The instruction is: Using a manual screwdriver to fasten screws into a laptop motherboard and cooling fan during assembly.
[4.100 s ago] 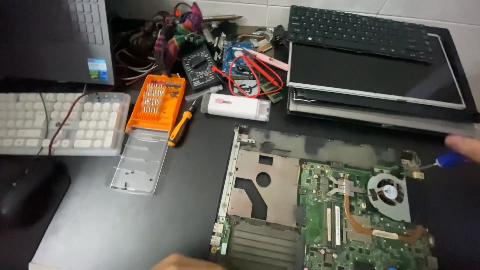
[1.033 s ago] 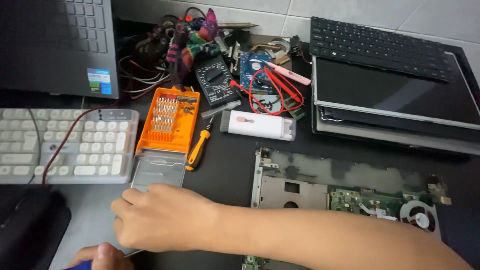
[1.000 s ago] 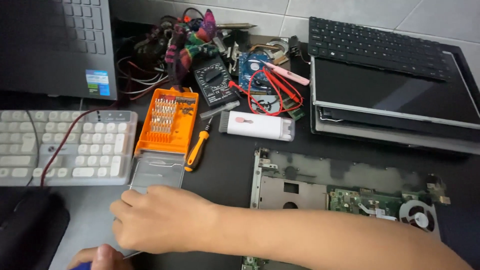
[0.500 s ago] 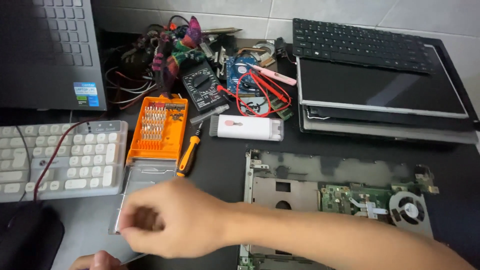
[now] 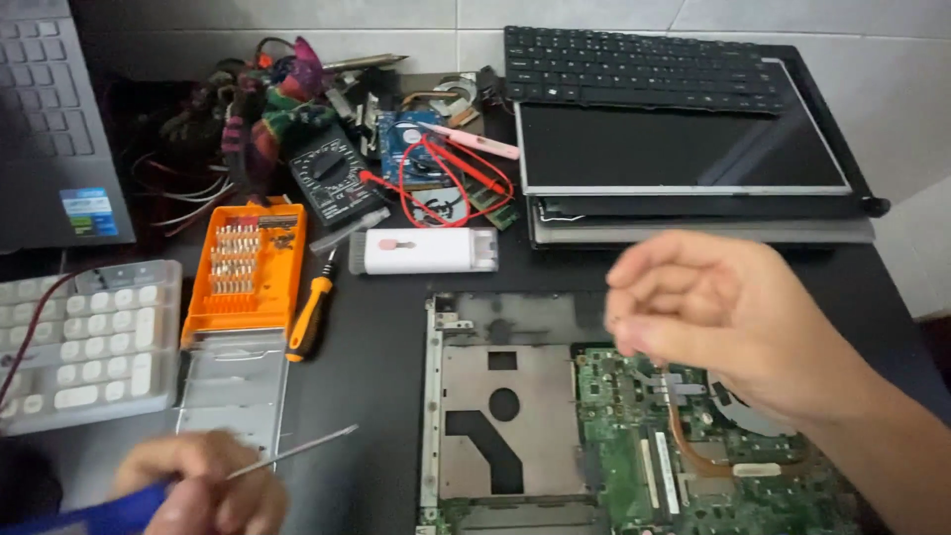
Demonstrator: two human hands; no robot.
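Dark desk (image 5: 376, 396): screwdriver (image 5: 287, 453) (left hand (image 5: 203, 485)).

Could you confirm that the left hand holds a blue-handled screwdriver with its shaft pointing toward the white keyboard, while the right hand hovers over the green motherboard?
Not quite. The head view shows the left hand holding the blue-handled screwdriver with its shaft pointing right, toward the green motherboard, away from the white keyboard. The right hand does hover over the motherboard.

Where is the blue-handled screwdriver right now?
Head view, bottom left: the left hand holds the blue-handled screwdriver, its shaft pointing right, just below the clear lid.
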